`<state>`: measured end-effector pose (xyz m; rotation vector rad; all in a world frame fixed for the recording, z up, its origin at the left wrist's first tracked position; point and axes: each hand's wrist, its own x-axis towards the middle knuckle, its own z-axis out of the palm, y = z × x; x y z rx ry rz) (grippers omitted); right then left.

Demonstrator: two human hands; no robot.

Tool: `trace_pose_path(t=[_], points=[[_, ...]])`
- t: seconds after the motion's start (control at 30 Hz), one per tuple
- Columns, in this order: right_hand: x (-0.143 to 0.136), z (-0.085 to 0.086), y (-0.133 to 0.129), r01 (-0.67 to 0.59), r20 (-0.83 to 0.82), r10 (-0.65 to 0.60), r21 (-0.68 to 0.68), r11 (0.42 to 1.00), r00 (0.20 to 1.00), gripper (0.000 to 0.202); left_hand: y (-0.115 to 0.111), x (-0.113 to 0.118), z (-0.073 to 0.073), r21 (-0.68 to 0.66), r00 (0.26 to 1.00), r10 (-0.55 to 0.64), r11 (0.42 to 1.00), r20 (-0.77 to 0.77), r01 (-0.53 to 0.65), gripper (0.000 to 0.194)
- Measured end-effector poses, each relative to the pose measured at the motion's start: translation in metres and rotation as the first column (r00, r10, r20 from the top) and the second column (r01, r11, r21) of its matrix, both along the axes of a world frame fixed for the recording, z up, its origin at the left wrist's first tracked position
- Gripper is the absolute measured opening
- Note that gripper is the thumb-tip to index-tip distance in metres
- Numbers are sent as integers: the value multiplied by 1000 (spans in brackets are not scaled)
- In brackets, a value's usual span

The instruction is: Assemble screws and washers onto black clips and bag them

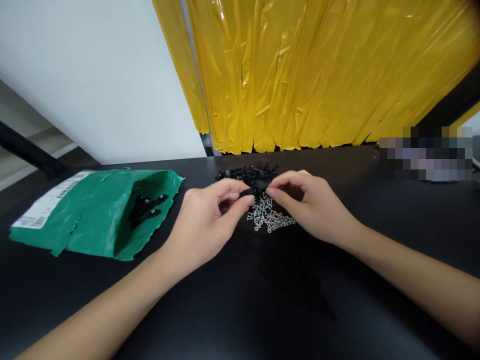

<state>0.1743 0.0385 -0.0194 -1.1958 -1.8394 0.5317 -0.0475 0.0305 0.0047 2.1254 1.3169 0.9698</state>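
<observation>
My left hand (pixel 210 220) is closed, its thumb and fingers pinching a small black plastic part (pixel 257 192). On the right side of that part, my right hand (pixel 313 202) has its thumb and index finger pressed together; what is between those fingertips is too small to make out. Just below the hands lie a scatter of small silver screws (pixel 258 212) and a patch of metal washers (pixel 279 221). Behind the hands is a heap of small black parts (pixel 247 174), partly hidden by the left fingers.
A torn-open green mailing bag (pixel 90 215) with a white label lies at the left, black parts (pixel 147 207) showing in its mouth. The black table (pixel 240 305) extends toward me. Yellow plastic strips (pixel 300 75) hang behind it. A blurred-out object (pixel 427 155) sits at the far right.
</observation>
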Motion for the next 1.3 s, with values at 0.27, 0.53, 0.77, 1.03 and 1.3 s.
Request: trace_pose_path(t=[0.27, 0.53, 0.77, 1.03, 1.3], points=[[-5, -7, -1, -28, 381, 61, -92, 995, 923, 14, 0, 1, 1, -189, 994, -41, 980, 101, 60, 21], [-7, -8, 2, 31, 356, 20, -136, 990, 934, 12, 2, 5, 6, -469, 943, -12, 865, 333, 177, 15], [-6, -11, 3, 16, 357, 25, -113, 993, 934, 14, 2, 6, 7, -552, 889, 29, 793, 456, 257, 13], [-5, 2, -5, -67, -83, 70, 30, 997, 994, 8, 0, 6, 8, -538, 895, 17, 804, 446, 253, 10], [-10, 5, -15, -204, -351, 175, -47, 978, 920, 10, -1, 9, 6, -523, 885, -22, 800, 466, 295, 10]])
